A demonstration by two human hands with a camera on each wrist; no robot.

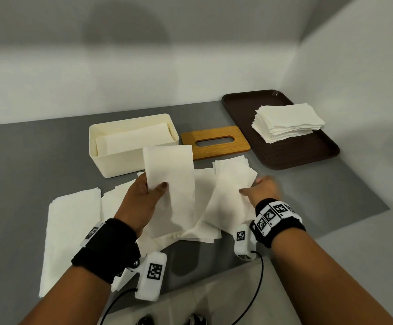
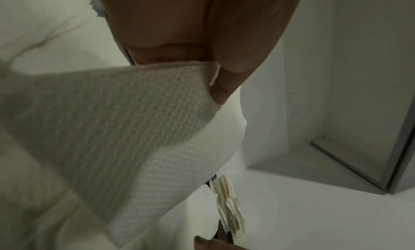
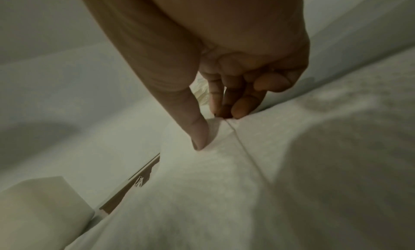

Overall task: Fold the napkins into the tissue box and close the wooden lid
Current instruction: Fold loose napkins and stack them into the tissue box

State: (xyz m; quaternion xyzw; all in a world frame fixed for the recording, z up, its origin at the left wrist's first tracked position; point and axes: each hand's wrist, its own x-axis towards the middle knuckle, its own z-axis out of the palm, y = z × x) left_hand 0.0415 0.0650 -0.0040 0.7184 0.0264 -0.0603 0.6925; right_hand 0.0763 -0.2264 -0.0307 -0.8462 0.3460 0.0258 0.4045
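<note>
My left hand pinches a folded white napkin by its lower edge and holds it upright in front of the cream tissue box. In the left wrist view the thumb sits on that napkin. The box is open with folded napkins lying inside. My right hand pinches the edge of another napkin lying on the table; thumb and curled fingers meet on that napkin. The wooden lid, with its slot, lies flat right of the box.
A dark brown tray at the back right carries a stack of napkins. Several unfolded napkins are spread over the grey mat at the front left and centre. White walls close the back and right side.
</note>
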